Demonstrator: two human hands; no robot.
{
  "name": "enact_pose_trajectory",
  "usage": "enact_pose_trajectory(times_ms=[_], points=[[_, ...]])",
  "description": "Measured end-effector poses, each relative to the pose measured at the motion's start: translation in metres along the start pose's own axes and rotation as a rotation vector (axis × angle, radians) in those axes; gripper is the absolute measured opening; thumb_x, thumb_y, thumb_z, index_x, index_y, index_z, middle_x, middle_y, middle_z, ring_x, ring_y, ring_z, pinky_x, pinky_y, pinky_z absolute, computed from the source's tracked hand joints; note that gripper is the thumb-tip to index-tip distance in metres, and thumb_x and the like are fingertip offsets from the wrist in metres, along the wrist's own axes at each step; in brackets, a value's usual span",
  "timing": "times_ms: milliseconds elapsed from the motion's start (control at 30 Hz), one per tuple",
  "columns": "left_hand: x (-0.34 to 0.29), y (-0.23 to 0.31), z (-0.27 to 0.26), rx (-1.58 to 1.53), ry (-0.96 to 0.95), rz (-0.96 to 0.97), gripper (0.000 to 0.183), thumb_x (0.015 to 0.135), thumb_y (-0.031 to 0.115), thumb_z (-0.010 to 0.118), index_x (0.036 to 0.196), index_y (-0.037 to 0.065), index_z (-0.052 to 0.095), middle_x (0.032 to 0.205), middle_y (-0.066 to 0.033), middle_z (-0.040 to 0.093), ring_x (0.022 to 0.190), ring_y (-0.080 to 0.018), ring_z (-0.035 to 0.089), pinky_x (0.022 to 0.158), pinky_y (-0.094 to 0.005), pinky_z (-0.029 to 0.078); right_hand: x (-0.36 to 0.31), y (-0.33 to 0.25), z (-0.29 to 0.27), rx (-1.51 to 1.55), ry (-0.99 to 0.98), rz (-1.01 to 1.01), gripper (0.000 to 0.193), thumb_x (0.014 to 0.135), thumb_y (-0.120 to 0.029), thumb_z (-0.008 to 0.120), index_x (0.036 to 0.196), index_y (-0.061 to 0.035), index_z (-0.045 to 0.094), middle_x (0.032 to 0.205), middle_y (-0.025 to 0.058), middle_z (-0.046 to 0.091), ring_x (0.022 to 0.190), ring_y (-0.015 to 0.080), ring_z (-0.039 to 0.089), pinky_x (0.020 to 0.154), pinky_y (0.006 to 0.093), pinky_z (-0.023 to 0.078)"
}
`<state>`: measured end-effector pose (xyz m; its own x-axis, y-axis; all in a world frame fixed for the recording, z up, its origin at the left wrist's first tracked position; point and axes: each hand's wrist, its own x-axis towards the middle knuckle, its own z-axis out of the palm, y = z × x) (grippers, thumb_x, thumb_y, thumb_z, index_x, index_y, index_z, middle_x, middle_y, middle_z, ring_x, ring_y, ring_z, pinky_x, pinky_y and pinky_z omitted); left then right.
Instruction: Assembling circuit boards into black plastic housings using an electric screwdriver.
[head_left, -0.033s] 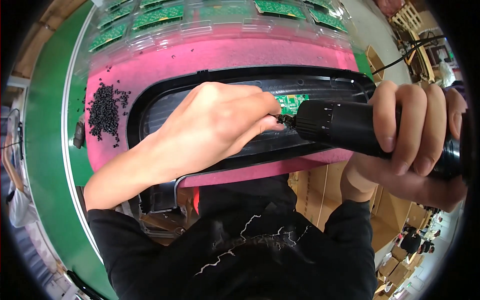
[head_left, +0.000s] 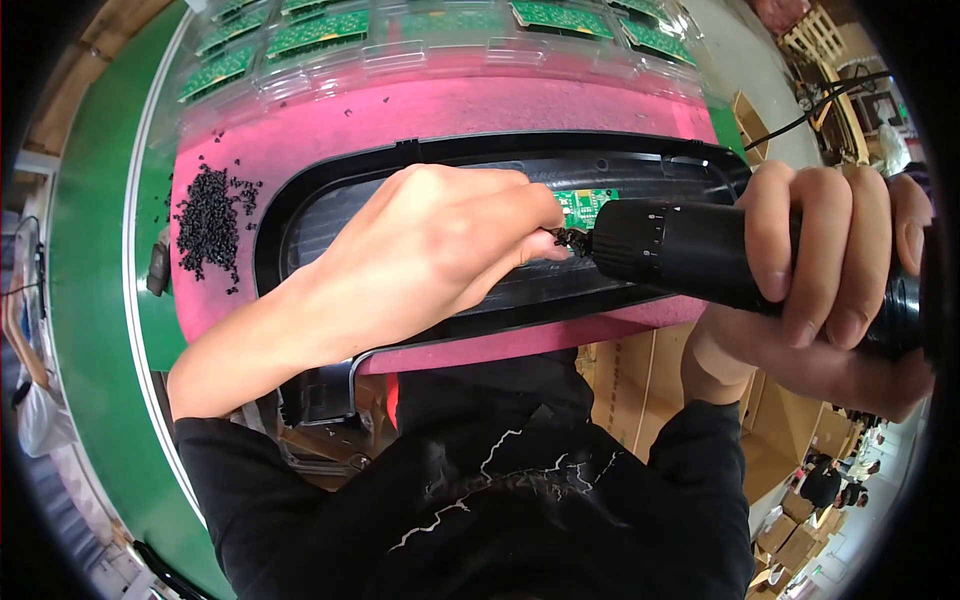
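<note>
My right hand (head_left: 830,255) is wrapped round the body of a black electric screwdriver (head_left: 690,245), which points left and down. My left hand (head_left: 440,235) reaches across a black plastic housing (head_left: 330,185). Its thumb and fingers are closed on a cluster of small black screws (head_left: 572,240), right at the screwdriver's tip. Behind the fingertips, a green circuit board (head_left: 590,205) lies inside the housing, partly hidden by my hand and the tool. The bit and the exact spot it meets cannot be made out.
A heap of black screws (head_left: 208,222) lies on the pink mat (head_left: 440,105) to the left. Clear plastic trays (head_left: 395,62) with several green boards stand at the back. A green work surface (head_left: 90,300) runs along the left; cardboard boxes (head_left: 630,385) are below right.
</note>
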<state>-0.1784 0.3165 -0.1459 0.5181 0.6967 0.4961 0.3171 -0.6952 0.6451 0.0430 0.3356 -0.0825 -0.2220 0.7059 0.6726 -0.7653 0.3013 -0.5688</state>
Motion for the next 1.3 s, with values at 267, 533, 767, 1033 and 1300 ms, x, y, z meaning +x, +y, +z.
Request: enact_pose_trajectory(times_ms=[267, 533, 767, 1033, 1300], points=[[-0.001, -0.002, -0.004, 0.157, -0.023, 0.007, 0.017, 0.079, -0.001, 0.071, 0.093, -0.001, 0.061, 0.074, -0.0137, 0.063, 0.066, -0.0322, 0.064, 0.055, -0.0384, 0.05, 0.01, 0.005, -0.005, -0.103, -0.187, 0.141, 0.052, 0.078, -0.042, 0.071, 0.108, -0.0068, 0.049, 0.073, -0.0032, 0.055, 0.057, 0.0091, 0.051, 0.062, 0.0273, 0.041], [-0.008, -0.008, -0.008, 0.308, -0.293, -0.321, 0.012, 0.084, 0.006, 0.064, 0.083, -0.005, 0.063, 0.077, -0.0232, 0.062, 0.073, -0.0412, 0.062, 0.063, -0.0446, 0.049, 0.009, 0.047, -0.012, -0.408, -0.067, 0.2, 0.046, 0.092, -0.047, 0.05, 0.105, -0.0039, 0.05, 0.064, 0.0004, 0.048, 0.051, 0.0116, 0.043, 0.056, 0.0306, 0.039], [-0.011, -0.009, -0.008, 0.271, -0.316, -0.307, 0.007, 0.077, 0.0, 0.062, 0.08, -0.006, 0.061, 0.08, -0.0228, 0.065, 0.08, -0.0414, 0.064, 0.065, -0.0447, 0.051, 0.006, 0.062, -0.016, -0.491, -0.014, 0.26, 0.043, 0.092, -0.047, 0.05, 0.101, -0.0049, 0.049, 0.063, 0.0005, 0.046, 0.049, 0.0114, 0.042, 0.055, 0.0301, 0.039], [-0.007, -0.008, -0.01, 0.293, -0.397, -0.33, 0.01, 0.082, 0.004, 0.062, 0.08, -0.006, 0.06, 0.081, -0.0213, 0.066, 0.081, -0.0407, 0.065, 0.065, -0.0446, 0.053, 0.021, 0.068, -0.009, -0.529, -0.221, 0.42, 0.043, 0.089, -0.046, 0.055, 0.099, -0.0043, 0.048, 0.06, 0.0002, 0.045, 0.048, 0.0099, 0.041, 0.053, 0.0279, 0.039], [-0.007, -0.012, -0.007, 0.214, -0.335, -0.346, 0.019, 0.087, 0.014, 0.066, 0.082, -0.002, 0.06, 0.079, -0.0204, 0.065, 0.079, -0.0406, 0.064, 0.063, -0.0457, 0.051, 0.003, 0.06, -0.015, -0.313, -0.031, 0.265, 0.045, 0.089, -0.048, 0.056, 0.102, -0.0057, 0.051, 0.064, -0.0009, 0.047, 0.051, 0.0115, 0.044, 0.055, 0.0293, 0.038]])
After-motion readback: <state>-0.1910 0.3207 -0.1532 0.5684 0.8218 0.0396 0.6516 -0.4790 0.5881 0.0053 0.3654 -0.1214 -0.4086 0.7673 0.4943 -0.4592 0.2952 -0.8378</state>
